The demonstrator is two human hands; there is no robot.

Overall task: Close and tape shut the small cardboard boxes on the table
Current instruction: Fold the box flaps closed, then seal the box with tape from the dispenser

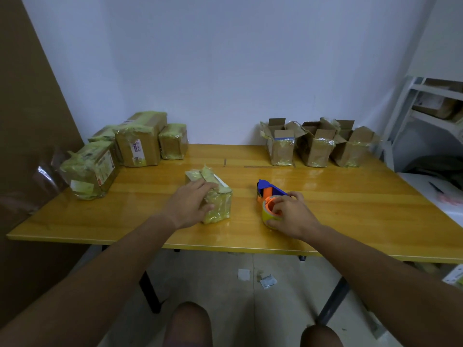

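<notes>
Left hand (pixel 191 204) lies flat-fingered on the taped box (pixel 213 195) mid-worktop (pixel 350 209), right hand (pixel 290 215) fingers curled round the tape gun (pixel 269 196) just beside, bare wood between them and the near edge.

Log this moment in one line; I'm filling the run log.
left hand: on taped box | right hand: grips tape dispenser | open boxes: back right
</notes>
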